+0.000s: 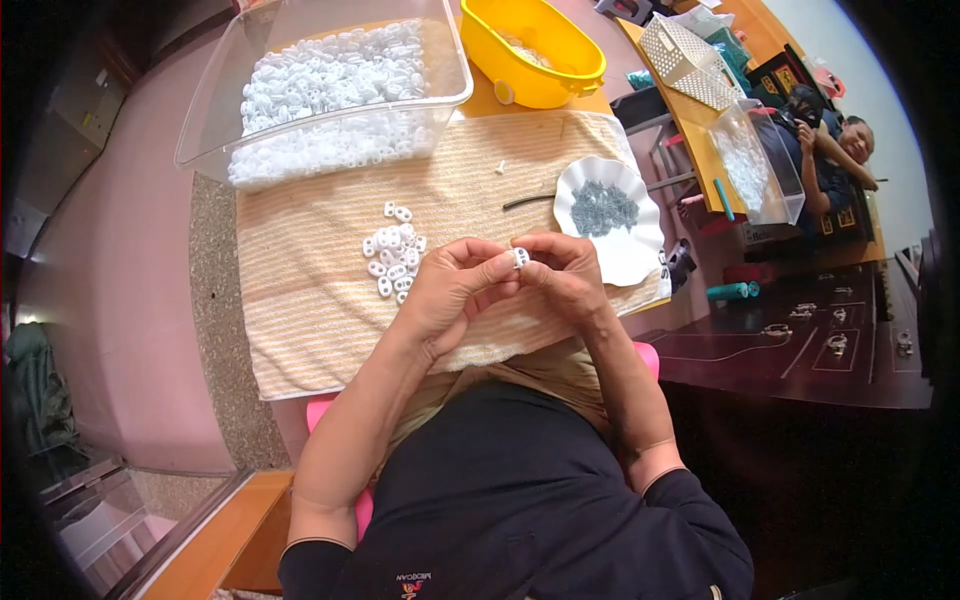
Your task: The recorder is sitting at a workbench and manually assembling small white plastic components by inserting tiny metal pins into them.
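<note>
Between my two hands, over the near part of a striped towel (300, 310), is a small white oval plastic piece (521, 257) with two dark spots on its face. My left hand (455, 285) pinches it from one side with thumb and forefinger. From the other side my right hand (568, 275) grips it too, fingers closed. A pile of similar white two-holed pieces (395, 262) lies just left of my left hand. Beyond my right hand stands a white scalloped plate (635, 255) holding many tiny dark grey bits (603, 208). A thin black stick (528, 202) rests against its left edge.
A large clear bin (205, 130) full of white pieces stands at the far left, beside a yellow tub (560, 85). One tiny white part (501, 167) lies on the towel. At right, a person (825, 160) sits near another clear bin (785, 190) and a white basket (680, 60).
</note>
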